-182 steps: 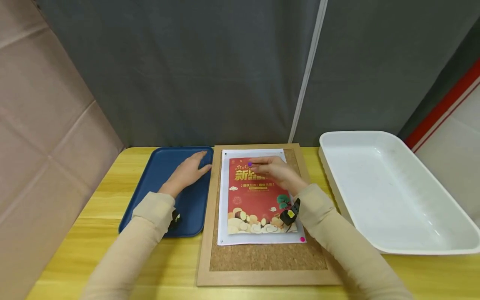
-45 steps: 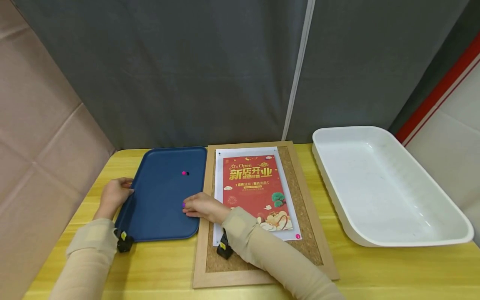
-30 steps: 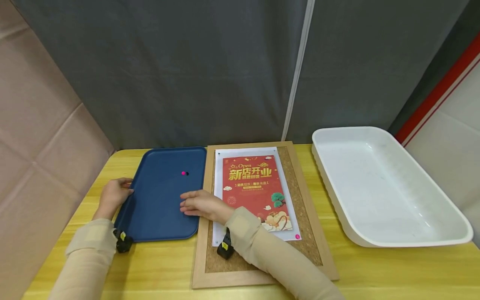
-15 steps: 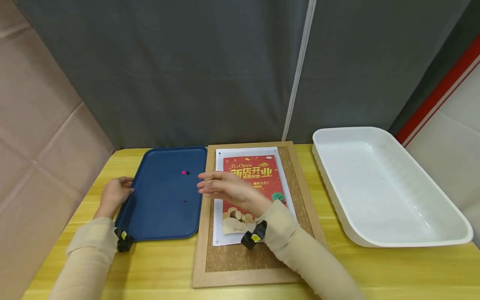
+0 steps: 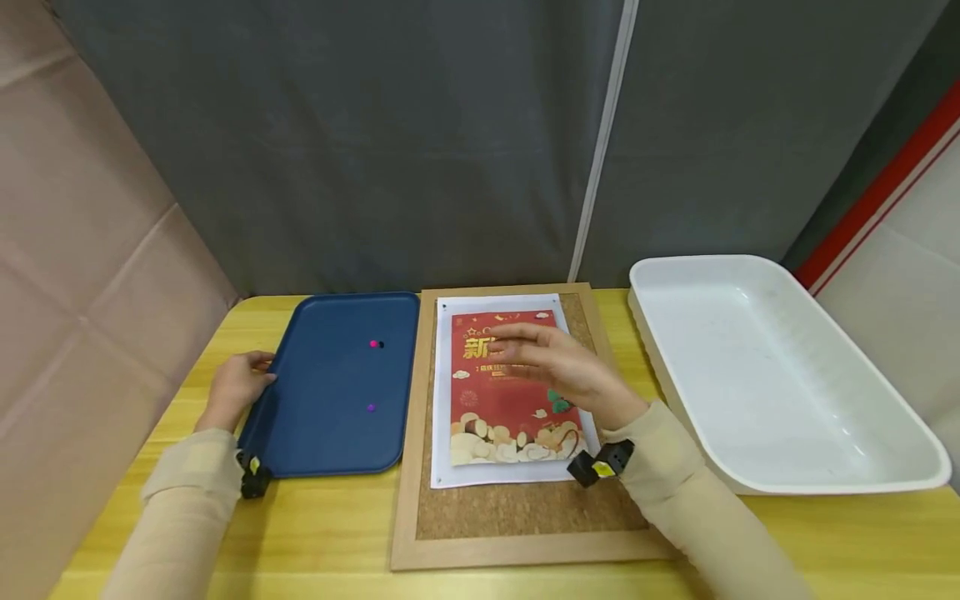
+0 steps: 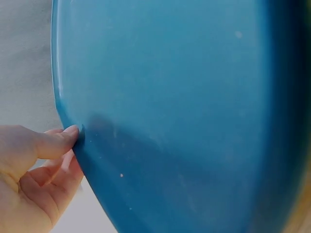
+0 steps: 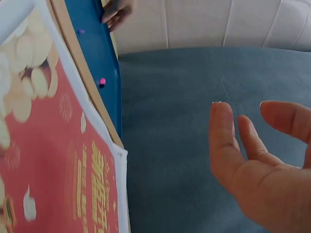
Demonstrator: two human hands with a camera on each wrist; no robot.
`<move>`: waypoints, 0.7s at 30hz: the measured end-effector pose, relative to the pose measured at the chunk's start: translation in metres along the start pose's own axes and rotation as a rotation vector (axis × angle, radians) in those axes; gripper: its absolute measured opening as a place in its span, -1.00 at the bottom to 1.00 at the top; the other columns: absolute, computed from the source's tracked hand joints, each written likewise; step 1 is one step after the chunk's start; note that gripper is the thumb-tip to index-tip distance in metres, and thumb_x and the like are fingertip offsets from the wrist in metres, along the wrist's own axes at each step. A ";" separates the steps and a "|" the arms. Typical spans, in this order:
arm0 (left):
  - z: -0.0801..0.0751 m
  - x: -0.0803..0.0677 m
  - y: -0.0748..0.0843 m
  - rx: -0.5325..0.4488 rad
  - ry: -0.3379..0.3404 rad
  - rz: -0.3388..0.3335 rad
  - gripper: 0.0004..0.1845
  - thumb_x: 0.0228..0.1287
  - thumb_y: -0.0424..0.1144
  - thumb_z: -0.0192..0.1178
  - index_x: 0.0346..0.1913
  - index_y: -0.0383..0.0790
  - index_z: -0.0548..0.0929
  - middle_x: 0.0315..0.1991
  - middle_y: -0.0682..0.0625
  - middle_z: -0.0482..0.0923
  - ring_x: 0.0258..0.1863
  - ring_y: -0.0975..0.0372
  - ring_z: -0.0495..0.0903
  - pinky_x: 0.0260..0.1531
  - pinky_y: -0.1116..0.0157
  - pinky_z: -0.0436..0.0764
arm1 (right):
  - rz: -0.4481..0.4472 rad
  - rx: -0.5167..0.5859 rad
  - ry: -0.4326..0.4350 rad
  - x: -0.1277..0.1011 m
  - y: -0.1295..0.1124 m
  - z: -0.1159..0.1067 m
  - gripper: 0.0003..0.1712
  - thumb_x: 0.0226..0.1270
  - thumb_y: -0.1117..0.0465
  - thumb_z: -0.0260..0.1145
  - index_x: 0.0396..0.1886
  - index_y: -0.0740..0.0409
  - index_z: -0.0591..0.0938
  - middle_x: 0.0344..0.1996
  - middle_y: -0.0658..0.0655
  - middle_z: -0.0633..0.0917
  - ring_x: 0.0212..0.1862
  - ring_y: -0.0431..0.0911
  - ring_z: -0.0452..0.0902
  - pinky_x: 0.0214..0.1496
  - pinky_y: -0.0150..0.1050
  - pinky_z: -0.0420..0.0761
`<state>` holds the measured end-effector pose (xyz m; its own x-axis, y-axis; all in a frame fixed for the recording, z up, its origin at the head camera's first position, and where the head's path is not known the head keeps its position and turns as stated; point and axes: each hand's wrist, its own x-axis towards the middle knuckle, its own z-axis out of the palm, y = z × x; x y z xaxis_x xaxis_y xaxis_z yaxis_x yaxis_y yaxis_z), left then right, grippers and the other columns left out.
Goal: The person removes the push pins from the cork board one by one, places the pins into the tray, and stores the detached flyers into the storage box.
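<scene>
My left hand [image 5: 237,385] pinches the left rim of the blue tray [image 5: 322,417]; in the left wrist view the thumb [image 6: 65,137] lies on the rim, with fingers below it. On the tray lie a pink push pin [image 5: 373,343] and a purple push pin [image 5: 371,408]. My right hand [image 5: 562,367], its fingers loosely spread and holding nothing, hovers above the red poster [image 5: 495,417]. That poster lies over a white sheet [image 5: 442,450] on the wood-framed corkboard [image 5: 517,512]. The sheet's lower right corner is hidden behind the right wrist camera.
A large white tub [image 5: 757,392] stands on the yellow wooden table [image 5: 330,533], right of the corkboard. The tray sits close against the board's left side. A grey curtain [image 5: 360,150] closes off the back, and a pale padded panel [image 5: 90,250] is at the left.
My right hand has let go of the purple push pin on the tray and moved right, over the poster. My left hand has stayed on the tray's rim since 1.5 s ago.
</scene>
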<state>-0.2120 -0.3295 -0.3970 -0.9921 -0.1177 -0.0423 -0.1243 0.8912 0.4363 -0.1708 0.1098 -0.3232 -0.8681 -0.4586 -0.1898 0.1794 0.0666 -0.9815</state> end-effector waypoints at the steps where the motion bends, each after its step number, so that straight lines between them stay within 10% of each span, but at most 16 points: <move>1: 0.000 0.000 0.000 0.000 -0.008 0.001 -0.59 0.30 -0.44 0.09 0.14 -0.64 0.43 0.01 -0.55 0.47 -0.09 -0.29 0.51 -0.07 -0.11 0.55 | 0.000 -0.015 0.011 -0.003 0.000 -0.004 -0.47 0.42 0.25 0.06 0.34 0.33 0.32 0.21 0.26 0.47 0.15 -0.05 0.51 0.35 -0.03 0.44; 11: -0.003 0.002 0.011 0.035 -0.038 -0.037 -0.51 0.43 -0.26 0.00 0.25 -0.60 0.33 0.21 -0.57 0.30 0.09 -0.35 0.41 0.10 -0.17 0.45 | 0.014 -0.155 0.069 -0.038 0.008 -0.033 -0.40 0.43 0.19 0.10 0.35 0.40 0.25 0.31 0.42 0.33 0.13 -0.09 0.53 0.34 -0.07 0.45; 21: 0.002 0.001 0.059 0.024 0.001 0.079 -0.42 0.45 -0.12 -0.04 0.31 -0.55 0.29 0.26 -0.56 0.24 0.22 -0.37 0.28 0.23 -0.25 0.29 | 0.033 -0.267 0.096 -0.056 0.024 -0.045 -0.42 0.42 0.18 0.14 0.30 0.44 0.31 0.23 0.46 0.44 0.16 0.09 0.52 0.26 0.01 0.52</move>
<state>-0.2202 -0.2758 -0.3732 -0.9989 -0.0470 -0.0072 -0.0457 0.9078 0.4168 -0.1389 0.1773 -0.3370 -0.9060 -0.3672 -0.2105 0.0911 0.3165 -0.9442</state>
